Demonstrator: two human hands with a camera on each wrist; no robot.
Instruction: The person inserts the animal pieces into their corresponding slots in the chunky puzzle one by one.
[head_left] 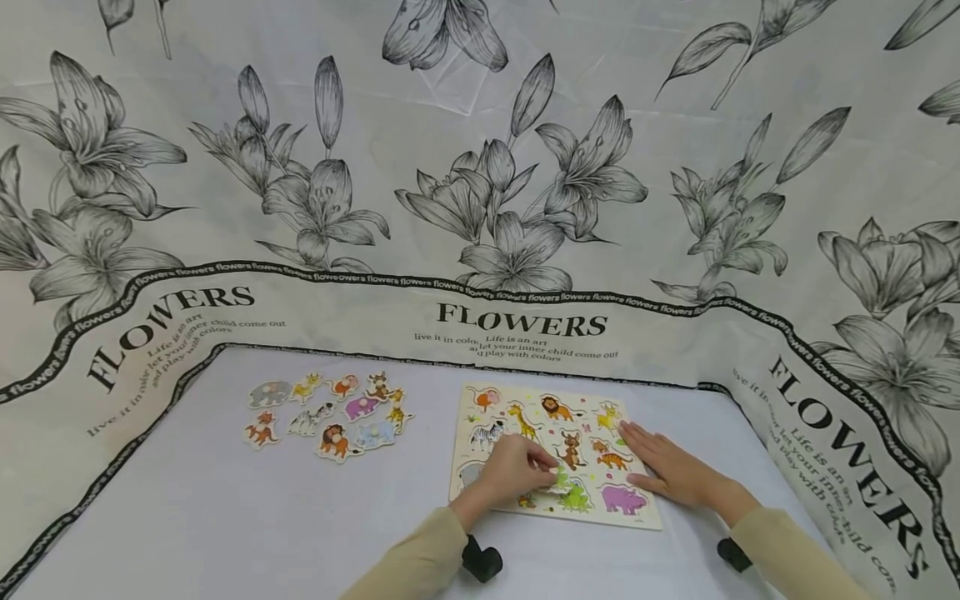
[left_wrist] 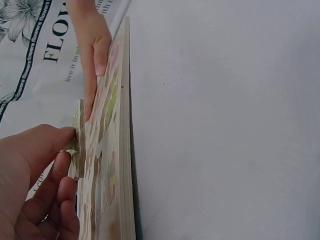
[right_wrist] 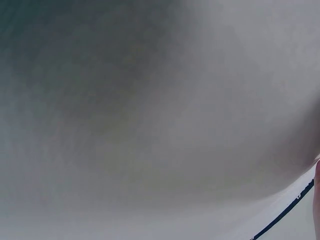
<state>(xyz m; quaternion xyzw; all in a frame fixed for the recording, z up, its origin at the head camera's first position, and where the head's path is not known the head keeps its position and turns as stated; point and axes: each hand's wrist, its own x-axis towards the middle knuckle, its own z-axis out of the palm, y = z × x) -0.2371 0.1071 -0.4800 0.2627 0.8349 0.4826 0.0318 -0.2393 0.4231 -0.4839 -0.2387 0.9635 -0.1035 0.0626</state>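
My left hand (head_left: 513, 471) pinches a thin wooden puzzle piece (left_wrist: 81, 145) between thumb and fingertips. Green shows on its face, and it is held edge-on to the left wrist camera, close over the puzzle board (head_left: 647, 522). Right by the piece lies the green frog picture (head_left: 576, 495) printed on the board. My right hand (head_left: 678, 468) rests along the board's right edge with fingers extended, near the tiger picture (head_left: 611, 456) and the purple hippo picture (head_left: 624, 500). My left hand hides part of the board's lower left.
Left of the board, loose animal pieces lie in a group, among them an elephant (head_left: 270, 394), a zebra (head_left: 311, 419) and a lion (head_left: 337, 442). A white cloth (head_left: 187, 508) covers the table. Behind rises a flower-printed sheet (head_left: 360, 325). The right wrist view shows mostly blurred cloth.
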